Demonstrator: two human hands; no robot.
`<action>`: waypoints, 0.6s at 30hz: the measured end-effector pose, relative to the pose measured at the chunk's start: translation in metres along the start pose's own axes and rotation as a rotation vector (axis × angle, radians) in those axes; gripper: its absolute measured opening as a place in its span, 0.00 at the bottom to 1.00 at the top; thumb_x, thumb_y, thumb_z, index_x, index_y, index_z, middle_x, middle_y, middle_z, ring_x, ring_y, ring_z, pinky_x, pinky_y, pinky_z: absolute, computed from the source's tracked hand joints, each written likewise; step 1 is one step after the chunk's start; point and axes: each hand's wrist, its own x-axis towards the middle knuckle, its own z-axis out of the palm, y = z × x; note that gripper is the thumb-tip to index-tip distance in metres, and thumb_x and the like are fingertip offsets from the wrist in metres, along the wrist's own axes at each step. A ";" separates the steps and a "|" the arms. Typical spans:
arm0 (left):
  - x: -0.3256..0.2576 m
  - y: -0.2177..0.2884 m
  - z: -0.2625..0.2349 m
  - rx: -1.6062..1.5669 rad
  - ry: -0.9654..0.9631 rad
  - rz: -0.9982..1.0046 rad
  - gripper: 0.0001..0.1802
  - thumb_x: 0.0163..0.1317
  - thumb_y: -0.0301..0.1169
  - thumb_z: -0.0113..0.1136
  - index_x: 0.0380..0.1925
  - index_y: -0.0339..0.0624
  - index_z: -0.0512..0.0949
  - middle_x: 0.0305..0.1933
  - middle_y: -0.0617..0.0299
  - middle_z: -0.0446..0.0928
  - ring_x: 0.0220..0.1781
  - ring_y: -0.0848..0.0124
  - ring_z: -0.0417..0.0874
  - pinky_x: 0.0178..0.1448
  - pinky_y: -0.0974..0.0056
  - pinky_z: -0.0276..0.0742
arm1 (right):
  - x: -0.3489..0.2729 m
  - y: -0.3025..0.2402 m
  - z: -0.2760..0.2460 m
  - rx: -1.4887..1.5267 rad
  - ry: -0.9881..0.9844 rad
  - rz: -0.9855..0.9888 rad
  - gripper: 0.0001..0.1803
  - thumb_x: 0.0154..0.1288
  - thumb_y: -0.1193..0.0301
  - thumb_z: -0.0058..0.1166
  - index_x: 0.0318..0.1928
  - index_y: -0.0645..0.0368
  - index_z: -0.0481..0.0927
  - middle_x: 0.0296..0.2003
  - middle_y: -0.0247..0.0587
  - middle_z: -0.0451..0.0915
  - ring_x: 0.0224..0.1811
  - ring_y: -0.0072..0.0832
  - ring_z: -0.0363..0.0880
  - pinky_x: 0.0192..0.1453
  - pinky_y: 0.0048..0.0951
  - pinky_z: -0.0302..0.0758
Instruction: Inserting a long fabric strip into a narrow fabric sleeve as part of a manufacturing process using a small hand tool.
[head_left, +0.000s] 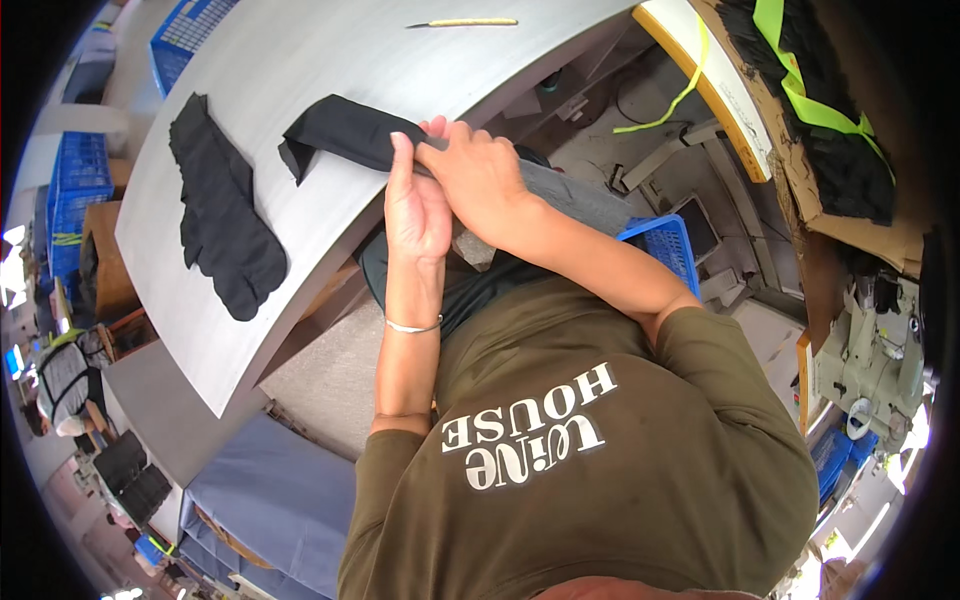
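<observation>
Facing a smooth, pale-grey tabletop [380, 70] with a curving edge, in a crowded workroom, with a blue plastic basket [668, 245] on the right. Gripping a flat, folded, matte-black cloth strip [350, 130] across that edge, closing left hand [415, 210] and right hand [480, 175] narrowly on its near end. Working beside a limp, wrinkled black cloth [225, 215] lying farther left.

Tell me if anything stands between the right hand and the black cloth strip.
Nothing visible does: the right hand touches the black cloth strip at its near end. The other black cloth lies apart to the left.
</observation>
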 end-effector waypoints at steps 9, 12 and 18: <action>-0.014 -0.018 0.012 0.107 0.198 0.152 0.16 0.68 0.40 0.62 0.44 0.38 0.75 0.41 0.60 0.78 0.43 0.67 0.79 0.53 0.61 0.79 | -0.009 0.018 0.002 0.334 -0.212 -0.096 0.07 0.60 0.70 0.53 0.36 0.60 0.79 0.41 0.59 0.79 0.37 0.50 0.84 0.36 0.49 0.81; 0.000 -0.005 0.002 0.007 0.141 0.082 0.17 0.69 0.40 0.62 0.46 0.37 0.74 0.41 0.58 0.78 0.43 0.66 0.80 0.53 0.59 0.80 | -0.007 0.010 0.007 0.281 -0.110 -0.105 0.13 0.58 0.72 0.55 0.45 0.57 0.80 0.39 0.55 0.78 0.36 0.48 0.83 0.34 0.44 0.80; 0.009 0.012 -0.003 -0.104 0.109 0.074 0.20 0.69 0.39 0.61 0.49 0.34 0.73 0.49 0.51 0.79 0.52 0.59 0.82 0.60 0.53 0.81 | -0.039 -0.001 -0.016 0.104 -0.027 -0.116 0.38 0.58 0.77 0.55 0.69 0.37 0.66 0.35 0.47 0.71 0.35 0.43 0.79 0.33 0.40 0.78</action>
